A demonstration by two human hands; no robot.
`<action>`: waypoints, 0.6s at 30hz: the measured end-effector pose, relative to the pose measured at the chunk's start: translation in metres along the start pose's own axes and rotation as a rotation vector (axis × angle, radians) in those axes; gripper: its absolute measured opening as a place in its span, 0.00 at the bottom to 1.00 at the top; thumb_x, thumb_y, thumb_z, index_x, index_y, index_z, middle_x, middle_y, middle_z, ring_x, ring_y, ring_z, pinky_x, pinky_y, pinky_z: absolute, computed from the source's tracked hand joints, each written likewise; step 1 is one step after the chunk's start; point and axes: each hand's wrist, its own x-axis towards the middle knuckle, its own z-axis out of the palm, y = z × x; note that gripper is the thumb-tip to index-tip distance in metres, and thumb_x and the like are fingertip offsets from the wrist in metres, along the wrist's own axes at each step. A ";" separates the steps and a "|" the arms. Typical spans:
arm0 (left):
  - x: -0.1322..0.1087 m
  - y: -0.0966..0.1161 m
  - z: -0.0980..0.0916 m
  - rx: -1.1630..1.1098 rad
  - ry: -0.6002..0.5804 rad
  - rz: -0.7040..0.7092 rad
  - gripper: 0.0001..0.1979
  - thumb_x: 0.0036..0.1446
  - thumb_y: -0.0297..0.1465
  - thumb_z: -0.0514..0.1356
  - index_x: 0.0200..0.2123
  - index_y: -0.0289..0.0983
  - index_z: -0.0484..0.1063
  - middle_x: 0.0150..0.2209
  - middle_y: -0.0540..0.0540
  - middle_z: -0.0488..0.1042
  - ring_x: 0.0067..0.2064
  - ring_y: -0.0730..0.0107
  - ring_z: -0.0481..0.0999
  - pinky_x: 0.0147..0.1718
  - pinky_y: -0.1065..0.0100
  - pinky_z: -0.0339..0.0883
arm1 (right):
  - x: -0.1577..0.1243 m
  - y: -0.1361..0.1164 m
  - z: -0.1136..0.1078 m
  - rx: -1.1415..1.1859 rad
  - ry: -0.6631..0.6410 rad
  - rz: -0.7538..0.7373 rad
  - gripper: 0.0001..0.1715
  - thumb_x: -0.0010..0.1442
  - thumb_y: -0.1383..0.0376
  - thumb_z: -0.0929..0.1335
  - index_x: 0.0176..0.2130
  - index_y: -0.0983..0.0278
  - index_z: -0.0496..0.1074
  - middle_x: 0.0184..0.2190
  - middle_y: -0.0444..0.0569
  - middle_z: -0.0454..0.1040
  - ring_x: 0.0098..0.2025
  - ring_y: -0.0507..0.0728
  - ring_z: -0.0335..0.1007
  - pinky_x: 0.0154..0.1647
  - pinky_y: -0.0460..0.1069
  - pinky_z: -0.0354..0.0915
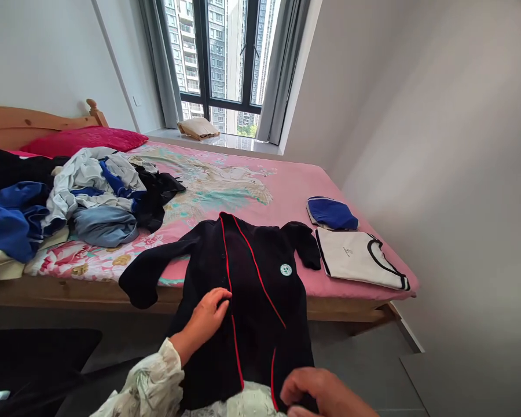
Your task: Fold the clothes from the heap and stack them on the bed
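Observation:
A black cardigan [264, 260] with red trim and a round green-and-white badge lies front up over the bed's near edge. Its lower part hangs toward me, and the front is parted. One sleeve stretches out to the left; the other is bent at the right. My left hand [206, 318] is closed at the left front edge, fingertips pinching the fabric by the red trim. Down at the lower right hem, my right hand [323, 391] has its fingers curled around the dark cloth, partly cut off by the frame's bottom.
Several crumpled clothes [99, 197] are heaped on the bed's left. At right lie a folded white shirt [351, 255] and a folded blue garment [331, 213]. A red pillow [82, 139] rests by the wooden headboard [35, 120]. A beige bundle [198, 128] sits on the windowsill.

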 end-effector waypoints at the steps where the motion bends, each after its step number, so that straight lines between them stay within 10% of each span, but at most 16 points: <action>1: 0.013 -0.008 -0.008 0.022 0.020 0.002 0.13 0.58 0.32 0.50 0.42 0.38 0.71 0.45 0.45 0.75 0.48 0.66 0.73 0.52 0.62 0.64 | 0.019 0.005 0.010 0.073 -0.006 0.007 0.09 0.57 0.63 0.65 0.35 0.56 0.75 0.32 0.44 0.75 0.32 0.52 0.68 0.32 0.44 0.61; 9: 0.085 -0.048 -0.027 0.215 -0.026 0.067 0.14 0.58 0.32 0.52 0.43 0.39 0.73 0.49 0.46 0.75 0.53 0.66 0.71 0.55 0.64 0.61 | 0.206 0.076 0.092 0.524 0.353 0.200 0.18 0.52 0.53 0.67 0.32 0.65 0.71 0.26 0.45 0.70 0.30 0.52 0.65 0.35 0.48 0.61; 18: 0.110 -0.064 -0.036 0.467 -0.107 0.137 0.21 0.60 0.27 0.48 0.54 0.44 0.68 0.60 0.44 0.64 0.58 0.59 0.63 0.55 0.54 0.56 | 0.214 0.080 0.115 0.492 0.380 0.129 0.16 0.51 0.53 0.66 0.26 0.63 0.63 0.19 0.38 0.58 0.23 0.49 0.51 0.25 0.45 0.53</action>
